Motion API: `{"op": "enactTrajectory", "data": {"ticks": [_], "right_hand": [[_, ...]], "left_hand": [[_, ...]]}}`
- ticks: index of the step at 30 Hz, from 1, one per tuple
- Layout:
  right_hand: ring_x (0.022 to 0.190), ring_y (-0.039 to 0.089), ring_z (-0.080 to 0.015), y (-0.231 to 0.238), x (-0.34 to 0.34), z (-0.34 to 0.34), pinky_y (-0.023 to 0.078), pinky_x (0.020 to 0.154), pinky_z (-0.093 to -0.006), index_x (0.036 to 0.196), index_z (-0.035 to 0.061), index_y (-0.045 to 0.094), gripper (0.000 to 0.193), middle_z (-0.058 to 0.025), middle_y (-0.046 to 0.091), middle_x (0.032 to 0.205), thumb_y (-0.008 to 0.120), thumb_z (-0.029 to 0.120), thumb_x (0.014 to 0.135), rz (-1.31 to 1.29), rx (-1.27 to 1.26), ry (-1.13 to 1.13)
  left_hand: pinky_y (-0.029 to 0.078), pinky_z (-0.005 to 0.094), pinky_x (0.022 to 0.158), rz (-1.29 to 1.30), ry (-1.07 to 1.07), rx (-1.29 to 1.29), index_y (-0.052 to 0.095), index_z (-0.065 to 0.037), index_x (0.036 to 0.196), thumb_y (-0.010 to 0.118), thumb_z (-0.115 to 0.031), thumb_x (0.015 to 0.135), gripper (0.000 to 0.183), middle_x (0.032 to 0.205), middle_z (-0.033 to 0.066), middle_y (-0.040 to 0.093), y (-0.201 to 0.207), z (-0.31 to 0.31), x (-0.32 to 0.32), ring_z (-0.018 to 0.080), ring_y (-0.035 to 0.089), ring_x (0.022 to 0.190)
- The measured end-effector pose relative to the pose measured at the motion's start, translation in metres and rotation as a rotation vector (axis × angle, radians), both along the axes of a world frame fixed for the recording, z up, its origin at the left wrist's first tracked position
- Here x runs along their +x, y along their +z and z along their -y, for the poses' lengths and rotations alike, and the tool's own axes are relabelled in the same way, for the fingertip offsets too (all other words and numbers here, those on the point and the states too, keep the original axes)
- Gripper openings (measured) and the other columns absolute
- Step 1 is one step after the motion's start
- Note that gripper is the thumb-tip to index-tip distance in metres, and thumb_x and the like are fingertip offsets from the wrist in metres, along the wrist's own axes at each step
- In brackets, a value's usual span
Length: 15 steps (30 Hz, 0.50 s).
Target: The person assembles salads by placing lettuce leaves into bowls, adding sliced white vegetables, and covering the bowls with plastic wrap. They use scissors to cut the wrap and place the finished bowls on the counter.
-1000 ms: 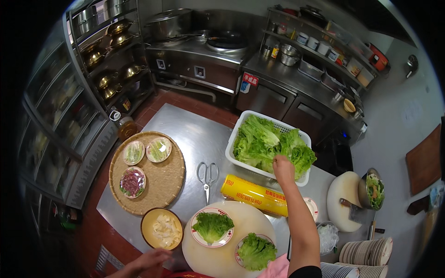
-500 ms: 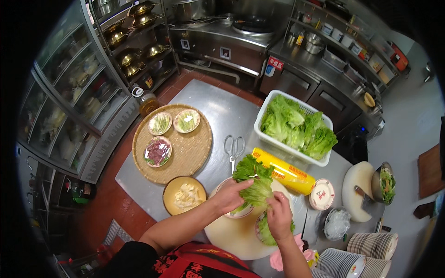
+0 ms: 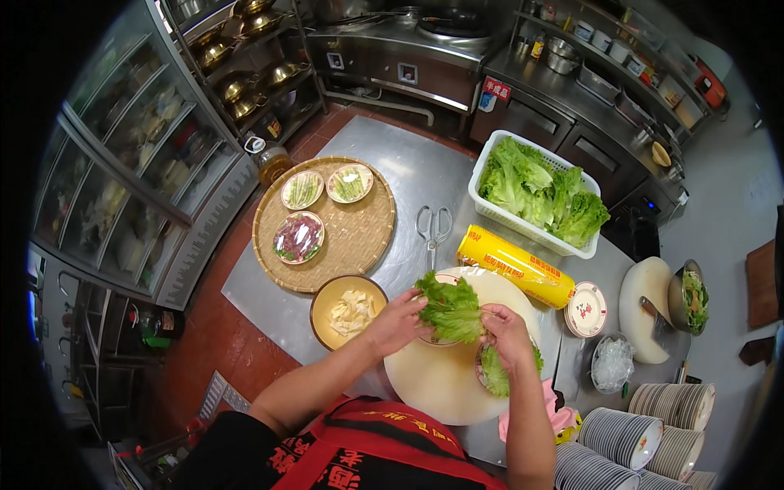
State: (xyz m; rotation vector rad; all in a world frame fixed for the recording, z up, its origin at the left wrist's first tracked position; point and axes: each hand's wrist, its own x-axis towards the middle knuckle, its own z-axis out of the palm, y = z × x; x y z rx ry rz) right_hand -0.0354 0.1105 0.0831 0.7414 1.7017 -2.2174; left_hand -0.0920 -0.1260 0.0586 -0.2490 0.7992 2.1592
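Between my hands I hold green lettuce leaves [image 3: 452,310] above a patterned plate, which they largely hide. My left hand [image 3: 397,322] grips their left edge, and my right hand [image 3: 506,331] pinches the right end. Below them lies a round pale cutting board [image 3: 429,396]. On its right side, a second plate with lettuce [image 3: 493,374] sits partly under my right hand and wrist. Just left of the board stands a yellow bowl of pale cut pieces [image 3: 353,313]. Beyond my hands lie scissors [image 3: 432,233] and a yellow cling film roll box [image 3: 516,267].
A white basket of lettuce [image 3: 539,192] stands at the back right. At left, a round woven tray [image 3: 351,241] carries three film-wrapped plates. To the right are stacked small plates [image 3: 585,309], a cleaver [image 3: 660,327] on another board, a bowl of clear film [image 3: 612,363] and several plate stacks [image 3: 608,441].
The lettuce leaves have been spread wider and flatter between my hands. The whole view has shifted, so the table things appear farther right and a little higher.
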Motion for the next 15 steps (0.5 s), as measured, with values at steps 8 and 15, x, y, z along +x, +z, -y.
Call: {"op": "enactTrajectory", "data": {"ticks": [8, 15], "right_hand": [[0.058, 0.057, -0.009, -0.004, -0.016, 0.004, 0.049, 0.052, -0.0218, 0.101, -0.0005, 0.064, 0.02, -0.0013, 0.06, 0.076, 0.066, 0.015, 0.088, 0.106, 0.153, 0.169], [0.061, 0.064, -0.0249, -0.036, -0.021, 0.012, 0.051, 0.058, -0.0369, 0.101, 0.0052, 0.06, 0.022, -0.0131, 0.063, 0.066, 0.068, 0.016, 0.082, 0.029, 0.762, 0.263]], "left_hand": [[0.054, 0.038, 0.082, -0.166, -0.127, -0.405, 0.042, -0.006, 0.133, 0.063, -0.019, 0.092, 0.048, 0.118, 0.0102, 0.059, 0.004, 0.011, -0.003, 0.0207, 0.061, 0.102], [0.054, 0.0333, 0.072, -0.531, -0.113, -0.955, 0.04, 0.001, 0.131, 0.065, -0.013, 0.088, 0.051, 0.107, 0.0132, 0.059, -0.028, 0.006, 0.015, 0.0203, 0.064, 0.086]]}}
